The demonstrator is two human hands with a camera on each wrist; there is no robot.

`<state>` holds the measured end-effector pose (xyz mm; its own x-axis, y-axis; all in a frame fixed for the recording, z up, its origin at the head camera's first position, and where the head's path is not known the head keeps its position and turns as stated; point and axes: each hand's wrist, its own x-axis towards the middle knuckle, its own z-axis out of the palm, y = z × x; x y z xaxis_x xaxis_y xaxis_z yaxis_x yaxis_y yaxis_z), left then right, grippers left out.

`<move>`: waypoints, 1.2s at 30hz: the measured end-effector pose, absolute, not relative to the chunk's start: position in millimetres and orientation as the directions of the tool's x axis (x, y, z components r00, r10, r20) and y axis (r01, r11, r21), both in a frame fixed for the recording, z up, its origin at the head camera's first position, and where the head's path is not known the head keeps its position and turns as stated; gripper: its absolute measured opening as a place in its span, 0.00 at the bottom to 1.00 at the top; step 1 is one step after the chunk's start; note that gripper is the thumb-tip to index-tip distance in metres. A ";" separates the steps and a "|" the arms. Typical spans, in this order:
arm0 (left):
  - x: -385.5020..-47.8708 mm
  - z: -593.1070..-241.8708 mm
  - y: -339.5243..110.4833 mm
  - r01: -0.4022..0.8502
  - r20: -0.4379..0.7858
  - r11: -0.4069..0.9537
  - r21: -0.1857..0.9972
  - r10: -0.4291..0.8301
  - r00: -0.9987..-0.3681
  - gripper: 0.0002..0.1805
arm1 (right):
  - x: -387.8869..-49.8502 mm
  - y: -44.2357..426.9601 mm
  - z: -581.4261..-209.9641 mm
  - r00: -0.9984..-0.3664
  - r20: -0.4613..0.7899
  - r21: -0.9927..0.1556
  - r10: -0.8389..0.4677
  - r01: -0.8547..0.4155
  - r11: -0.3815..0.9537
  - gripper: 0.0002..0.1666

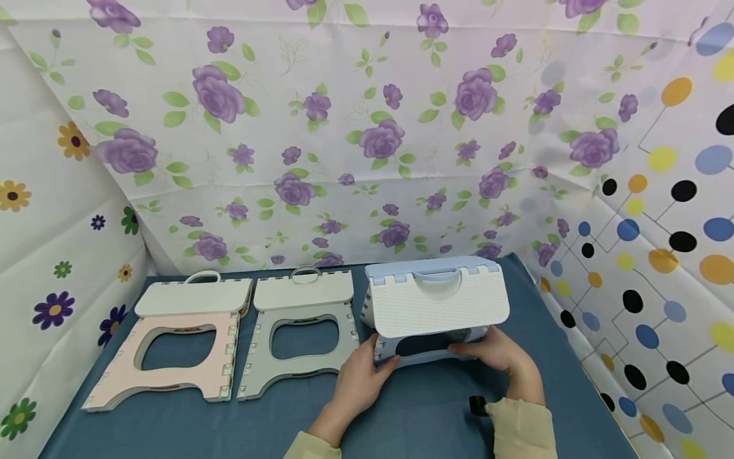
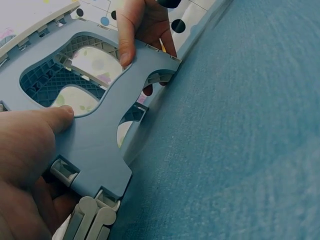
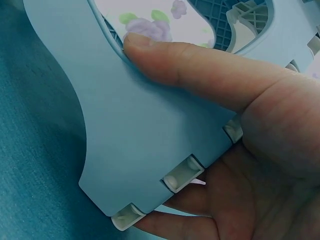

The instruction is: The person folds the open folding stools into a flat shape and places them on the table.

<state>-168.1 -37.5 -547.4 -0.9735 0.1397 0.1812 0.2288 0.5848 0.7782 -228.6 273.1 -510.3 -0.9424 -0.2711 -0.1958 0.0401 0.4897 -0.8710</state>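
A blue and white folding stool [image 1: 438, 299] stands unfolded at the right of the table, its white textured top tilted towards me and a blue handle loop along it. My left hand [image 1: 361, 376] grips the left side of its blue leg panel [image 2: 100, 145], thumb on the front face beside the oval cut-out. At the opposite side my right hand [image 1: 497, 350] holds the same panel, thumb [image 3: 170, 60] along the cut-out's rim and fingers round the hinged edge. White hinge pieces [image 3: 182, 174] line that edge. In the head view, the white top hides part of the legs.
Left of the blue stool lie two folded stools, a pale green one [image 1: 304, 287] and a pink one [image 1: 195, 299], each with a whitish top. A dark blue cloth [image 1: 413, 414] covers the table. Patterned cloths [image 1: 344, 159] hang behind and at both sides.
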 end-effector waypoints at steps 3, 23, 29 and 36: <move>-167.9 -548.3 -38.7 0.234 0.179 0.587 0.775 0.152 -0.972 0.26 | -228.4 274.5 -511.1 -0.941 -0.197 -0.874 -0.275 0.042 0.483 0.58; -167.4 -550.2 -40.9 0.241 0.183 0.600 0.763 0.158 -0.970 0.28 | -228.0 275.4 -511.4 -0.940 -0.212 -0.862 -0.269 0.050 0.504 0.57; -166.9 -549.8 -41.1 0.244 0.197 0.610 0.754 0.144 -0.970 0.29 | -228.0 275.2 -510.9 -0.940 -0.206 -0.868 -0.271 0.048 0.494 0.59; -167.9 -551.1 -40.8 0.233 0.182 0.612 0.756 0.146 -0.972 0.29 | -228.5 277.8 -513.9 -0.945 -0.206 -0.835 -0.255 0.033 0.550 0.59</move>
